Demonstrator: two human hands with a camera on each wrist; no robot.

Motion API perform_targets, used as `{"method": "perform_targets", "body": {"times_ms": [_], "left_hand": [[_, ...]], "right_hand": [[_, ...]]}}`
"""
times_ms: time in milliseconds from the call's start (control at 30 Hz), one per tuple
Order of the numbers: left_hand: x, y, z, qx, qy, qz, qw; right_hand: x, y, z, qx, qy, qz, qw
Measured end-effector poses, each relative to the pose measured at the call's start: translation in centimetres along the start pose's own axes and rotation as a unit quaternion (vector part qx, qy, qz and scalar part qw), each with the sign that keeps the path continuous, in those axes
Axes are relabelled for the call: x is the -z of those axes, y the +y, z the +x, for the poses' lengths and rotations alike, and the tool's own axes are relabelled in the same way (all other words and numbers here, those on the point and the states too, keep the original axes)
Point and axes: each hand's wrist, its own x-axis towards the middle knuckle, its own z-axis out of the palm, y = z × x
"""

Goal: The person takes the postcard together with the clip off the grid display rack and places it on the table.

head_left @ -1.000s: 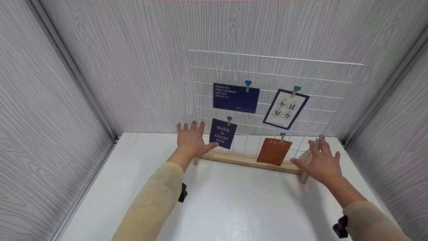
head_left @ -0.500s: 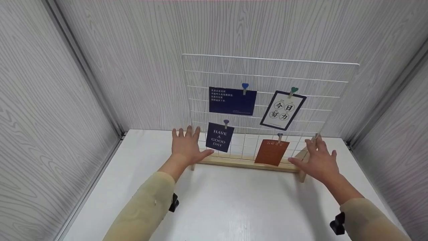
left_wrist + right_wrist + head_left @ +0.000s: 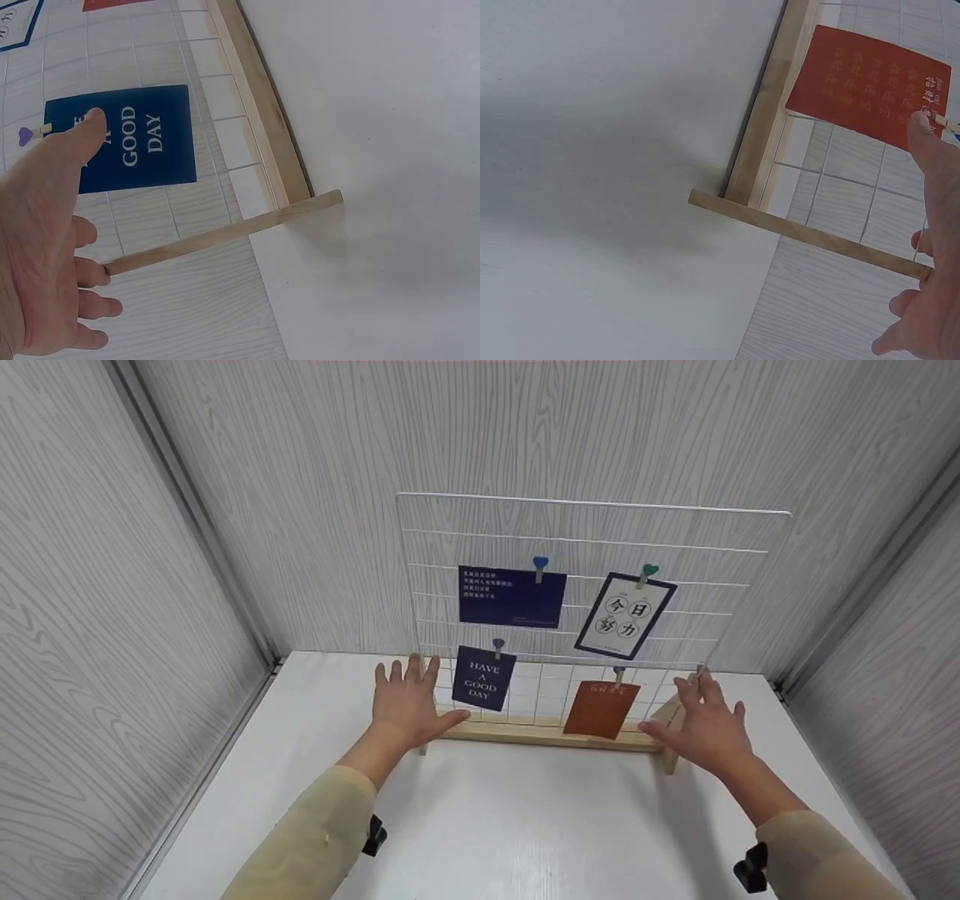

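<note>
A white wire grid rack (image 3: 592, 502) stands in a wooden base (image 3: 525, 733) at the back of the table. Wooden pegs with hearts clip several cards to it: a dark blue one (image 3: 512, 597), a white one with a blue border (image 3: 625, 615), a navy "HAVE A GOOD DAY" card (image 3: 120, 139) and a red card (image 3: 870, 86). My left hand (image 3: 407, 705) is spread at the rack's left end, fingers by the tip of the wooden side piece (image 3: 225, 232). At the opposite end, my right hand (image 3: 712, 731) touches the other side piece (image 3: 810, 233), its thumb overlapping the red card.
The white tabletop (image 3: 487, 825) runs forward from the rack. Wood-grain panels enclose it, with a back wall (image 3: 337, 547) close behind the grid and walls at left (image 3: 90, 660) and right (image 3: 900, 622).
The rack, with its cards, has shifted left across the table, its left end coming slightly toward me. Both hands have travelled with it, keeping their places at its ends.
</note>
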Motion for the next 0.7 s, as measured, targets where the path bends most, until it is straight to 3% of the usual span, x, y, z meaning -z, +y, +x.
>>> {"method": "perform_targets", "body": {"times_ms": [700], "left_hand": [[-0.13,-0.27,-0.31,-0.012,0.008,-0.014,0.9998]], "right_hand": [[-0.17,0.25,0.04,0.004,0.011,0.005,1.0]]}}
